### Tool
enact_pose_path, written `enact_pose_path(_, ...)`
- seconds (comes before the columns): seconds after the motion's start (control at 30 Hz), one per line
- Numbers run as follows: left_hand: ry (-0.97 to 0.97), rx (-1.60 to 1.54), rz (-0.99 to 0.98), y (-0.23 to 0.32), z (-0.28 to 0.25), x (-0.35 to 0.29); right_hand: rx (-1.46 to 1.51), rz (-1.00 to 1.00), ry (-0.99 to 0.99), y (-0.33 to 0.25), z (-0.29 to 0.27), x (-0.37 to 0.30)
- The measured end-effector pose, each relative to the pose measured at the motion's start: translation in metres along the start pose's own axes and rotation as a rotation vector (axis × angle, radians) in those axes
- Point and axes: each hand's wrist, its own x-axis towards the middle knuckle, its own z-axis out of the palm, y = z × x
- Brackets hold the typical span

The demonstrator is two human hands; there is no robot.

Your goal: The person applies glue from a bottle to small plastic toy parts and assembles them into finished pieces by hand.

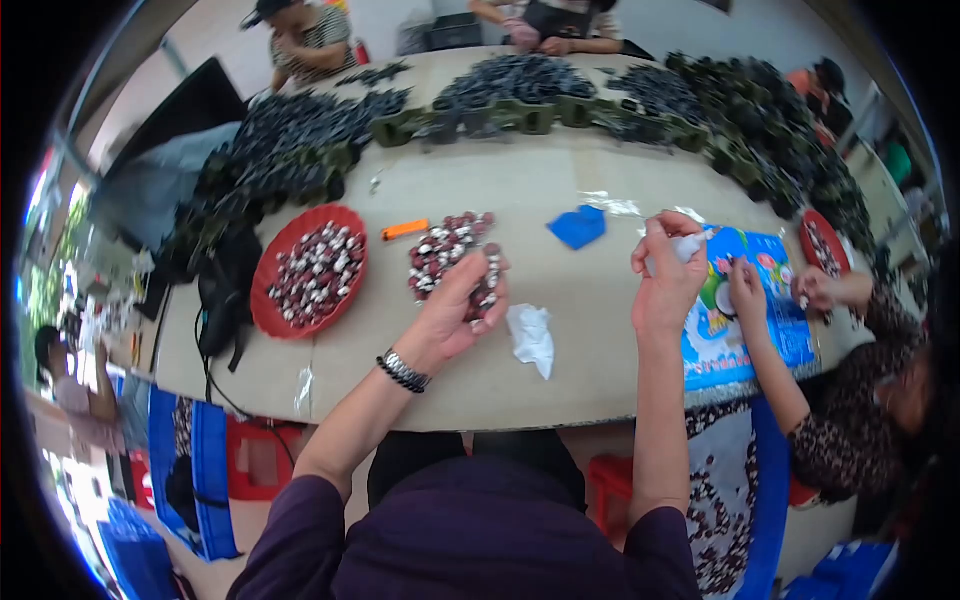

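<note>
Bowl (261, 300) on table (450, 180), left of piled small pieces (430, 264)

Red lettering (722, 362) stands on the blue printed sheet (795, 335), too blurred to read.

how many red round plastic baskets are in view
2: one red round plastic basket left of your left hand, another basket far right beside a co-worker's hand. More may be hidden.

Glossy plastic, matt paper.
Pieces (430, 270) smooth, shiny; bowl (264, 305) smooth plastic; bag (780, 345) glossy film; tissue (532, 342) creased, matt; tabletop (480, 185) dull.
</note>
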Motion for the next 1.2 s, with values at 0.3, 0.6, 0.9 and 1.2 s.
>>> enact_pose_path(0.3,-0.009,0.044,-0.001,0.018,-0.022,-0.002,-0.355,0.114,-0.864,0.059,0.084,-0.035)
enact_pose_path(0.6,0.067,0.084,-0.038,0.021,-0.019,-0.007,-0.829,0.124,-0.329,0.034,0.003,0.011)
enact_pose_path(0.9,0.069,0.097,0.013,0.019,-0.019,-0.004,-1.886,-0.192,-0.207,0.044,-0.126,0.061)
enact_pose_path(1.2,0.053,0.094,0.097,0.018,-0.035,-0.011,-1.509,-0.334,-0.074,0.005,-0.123,0.082)
